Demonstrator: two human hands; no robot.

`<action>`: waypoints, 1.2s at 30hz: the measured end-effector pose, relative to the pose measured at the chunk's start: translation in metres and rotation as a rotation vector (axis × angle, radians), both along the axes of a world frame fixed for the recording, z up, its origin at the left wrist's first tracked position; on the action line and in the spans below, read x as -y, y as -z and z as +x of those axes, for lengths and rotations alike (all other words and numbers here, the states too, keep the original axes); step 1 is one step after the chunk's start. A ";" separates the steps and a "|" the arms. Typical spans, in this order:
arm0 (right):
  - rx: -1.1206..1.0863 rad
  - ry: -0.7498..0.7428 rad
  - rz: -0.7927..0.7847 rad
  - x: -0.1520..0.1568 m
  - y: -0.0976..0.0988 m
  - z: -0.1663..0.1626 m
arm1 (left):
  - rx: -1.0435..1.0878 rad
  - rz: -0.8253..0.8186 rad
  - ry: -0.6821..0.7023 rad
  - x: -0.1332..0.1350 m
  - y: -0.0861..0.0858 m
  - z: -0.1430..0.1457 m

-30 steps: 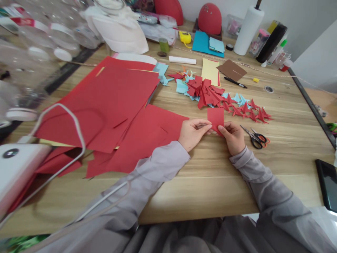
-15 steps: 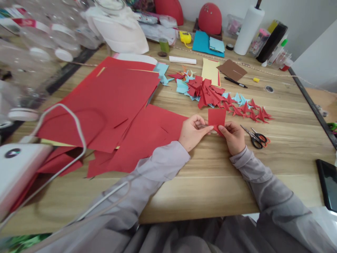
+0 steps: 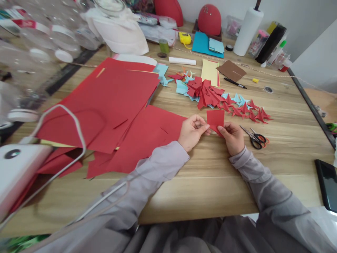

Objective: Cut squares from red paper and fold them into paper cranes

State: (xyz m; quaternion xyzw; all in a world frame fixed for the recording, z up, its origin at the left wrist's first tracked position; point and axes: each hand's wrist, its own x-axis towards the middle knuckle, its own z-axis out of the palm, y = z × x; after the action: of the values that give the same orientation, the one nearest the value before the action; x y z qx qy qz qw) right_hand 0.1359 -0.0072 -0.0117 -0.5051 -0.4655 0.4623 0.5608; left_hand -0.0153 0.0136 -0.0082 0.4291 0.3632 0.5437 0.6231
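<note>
A small piece of red paper (image 3: 215,117) is held up just above the table, between both hands. My left hand (image 3: 191,133) pinches its lower left edge with thumb and fingertips. On the lower right, my right hand (image 3: 233,137) grips it, the thumb lying on the front face. Its bottom edge is partly hidden by the fingers. Behind it lies a heap of folded red paper pieces (image 3: 204,92), with small pointed red and light blue folded shapes trailing to the right. Black-handled scissors (image 3: 256,138) rest beside my right hand.
Large red sheets (image 3: 116,105) cover the table's left side. A white power bank (image 3: 22,172) with a looping cable stands at the near left. Plastic bottles (image 3: 63,38) crowd the far left. A pen (image 3: 235,83), brown paper (image 3: 231,70) and a phone (image 3: 326,184) are to the right.
Both hands stay close together on the red paper. My left thumb has shifted slightly along the paper's lower left edge, and the lower part of the paper looks less folded over.
</note>
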 end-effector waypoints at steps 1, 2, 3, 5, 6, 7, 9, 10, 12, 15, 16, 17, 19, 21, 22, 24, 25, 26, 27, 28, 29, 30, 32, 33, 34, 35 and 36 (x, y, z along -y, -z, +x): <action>-0.005 0.006 0.002 0.000 0.000 0.000 | 0.004 0.005 0.002 0.000 0.000 0.000; -0.013 0.014 0.005 0.000 0.000 0.000 | 0.009 0.009 0.003 0.000 0.001 -0.001; -0.022 0.020 0.006 0.000 0.000 0.000 | 0.013 0.012 0.002 0.000 0.001 -0.001; -0.035 0.026 0.006 0.000 -0.001 0.000 | 0.025 0.019 -0.012 0.000 0.002 -0.002; -0.036 0.027 0.005 0.000 -0.001 0.000 | 0.029 0.028 -0.024 0.000 0.002 -0.002; -0.034 0.025 0.003 0.000 -0.001 0.000 | 0.029 0.048 -0.037 0.001 0.002 -0.002; -0.034 0.020 0.002 0.000 -0.001 0.000 | 0.005 0.119 -0.063 0.002 0.002 -0.003; -0.033 0.018 0.001 0.000 -0.001 0.000 | -0.026 0.165 -0.068 0.003 0.002 -0.003; -0.033 0.012 0.002 0.000 0.000 0.001 | -0.117 0.252 -0.043 0.005 0.002 -0.003; -0.041 -0.006 0.000 0.000 0.001 0.001 | -0.249 0.293 0.048 0.007 0.002 -0.001; -0.044 -0.015 -0.003 0.000 0.000 0.000 | -0.271 0.279 0.062 0.007 0.002 0.000; -0.045 -0.025 -0.008 0.000 0.000 0.000 | -0.281 0.253 0.067 0.007 0.002 0.001; -0.039 -0.042 -0.019 0.000 -0.001 0.000 | -0.282 0.192 0.058 0.007 0.002 0.002; -0.031 -0.057 -0.029 0.000 -0.003 -0.001 | -0.276 0.135 0.041 0.007 0.001 0.003; -0.027 -0.062 -0.033 0.000 -0.004 -0.001 | -0.277 0.111 0.035 0.006 0.001 0.003; -0.012 -0.068 -0.036 0.000 -0.004 -0.001 | -0.284 0.077 0.019 0.005 0.001 0.003; -0.003 -0.069 -0.036 0.000 -0.005 -0.001 | -0.290 0.067 0.012 0.004 0.001 0.003; 0.005 -0.070 -0.035 0.000 -0.005 -0.001 | -0.293 0.061 0.006 0.004 0.001 0.003; 0.014 -0.071 -0.034 0.000 -0.004 -0.001 | -0.294 0.057 0.000 0.004 0.000 0.003; 0.023 -0.072 -0.034 0.000 -0.004 -0.001 | -0.292 0.053 -0.003 0.004 0.000 0.004; 0.032 -0.071 -0.033 0.000 -0.004 -0.001 | -0.289 0.048 -0.003 0.003 0.000 0.004; 0.042 -0.071 -0.033 0.000 -0.004 -0.001 | -0.285 0.045 -0.001 0.003 -0.001 0.004; 0.053 -0.068 -0.038 0.000 -0.004 -0.001 | -0.276 0.041 0.002 0.004 -0.002 0.004; 0.049 -0.067 -0.045 0.000 -0.005 -0.001 | -0.272 0.042 0.000 0.004 -0.002 0.005; 0.040 -0.067 -0.052 0.000 -0.005 -0.002 | -0.269 0.044 -0.005 0.004 -0.003 0.005; 0.030 -0.070 -0.058 0.000 -0.006 -0.002 | -0.268 0.048 -0.011 0.004 -0.003 0.005; 0.024 -0.077 -0.060 0.000 -0.007 -0.002 | -0.269 0.054 -0.019 0.004 -0.004 0.005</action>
State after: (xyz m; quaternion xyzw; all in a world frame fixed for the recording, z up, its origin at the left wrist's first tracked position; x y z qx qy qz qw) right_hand 0.1336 -0.0072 -0.0047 -0.5089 -0.4771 0.4912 0.5217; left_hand -0.0105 0.0094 -0.0045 0.5111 0.4328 0.4966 0.5521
